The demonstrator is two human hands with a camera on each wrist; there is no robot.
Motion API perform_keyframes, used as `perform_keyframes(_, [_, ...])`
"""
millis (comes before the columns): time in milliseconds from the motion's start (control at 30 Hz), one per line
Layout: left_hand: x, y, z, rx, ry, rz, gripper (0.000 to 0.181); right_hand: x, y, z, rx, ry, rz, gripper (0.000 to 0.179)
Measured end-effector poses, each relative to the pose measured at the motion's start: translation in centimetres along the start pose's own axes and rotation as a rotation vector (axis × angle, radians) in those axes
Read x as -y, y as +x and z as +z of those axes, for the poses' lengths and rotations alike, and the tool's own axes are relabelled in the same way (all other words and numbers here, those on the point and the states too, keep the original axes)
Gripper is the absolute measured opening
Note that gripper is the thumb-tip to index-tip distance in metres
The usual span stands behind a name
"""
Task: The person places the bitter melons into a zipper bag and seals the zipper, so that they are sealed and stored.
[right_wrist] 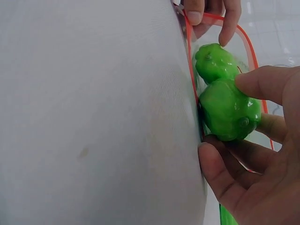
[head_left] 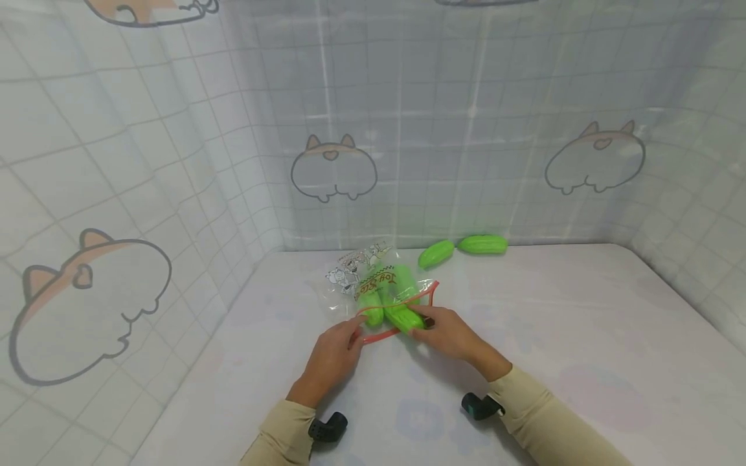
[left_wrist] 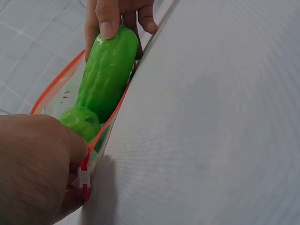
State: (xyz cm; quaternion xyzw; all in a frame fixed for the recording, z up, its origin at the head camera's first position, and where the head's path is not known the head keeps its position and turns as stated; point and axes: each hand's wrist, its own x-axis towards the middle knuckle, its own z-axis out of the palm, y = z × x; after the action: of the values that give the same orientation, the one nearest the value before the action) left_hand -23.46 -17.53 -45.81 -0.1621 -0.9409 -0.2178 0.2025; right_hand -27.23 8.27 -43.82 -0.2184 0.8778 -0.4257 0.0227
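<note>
Toy cucumber (head_left: 406,319), glossy green, ridged, lies slanted in the mouth of a clear, red-edged zip bag (head_left: 344,278); right hand (head_left: 449,333) grips it, left hand (head_left: 332,353) pinches the bag's rim. Second cucumber (left_wrist: 80,123) adjacent, nub-ended. Two loose cucumbers (head_left: 483,244) at bag's 2 o'clock. Desk (head_left: 583,310): whitish, faintly patterned. Walls (head_left: 419,84): pale gridded sheeting, corgi-rump prints (head_left: 334,171).

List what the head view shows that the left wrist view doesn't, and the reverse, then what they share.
Only head: two loose cucumbers, both sleeves, and the cartoon print on the zip bag.

Only left wrist, clearly: a white slider at the bag's edge.

Both: the left hand pinching the bag's red rim, the right hand holding one cucumber at its mouth, a second cucumber beside it.
</note>
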Motion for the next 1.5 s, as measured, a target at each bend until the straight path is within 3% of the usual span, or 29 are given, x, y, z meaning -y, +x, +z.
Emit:
perform_keyframes(667, [0.2,-0.1,0.2,-0.024,0.004,0.028,0.037,0.4,1.0,1.2,-0.066,-0.046,-0.001,0.054])
perform_keyframes(1033, [0.4,0.0,0.2,-0.037,-0.003,0.063,0.034,0.6,0.2,0.9,-0.037,-0.04,0.034,0.062])
perform_keyframes(1500, [0.4,-0.1,0.1,-0.028,0.003,0.06,0.035,0.9,-2.2,-0.4,-0.075,-0.046,-0.126,0.039])
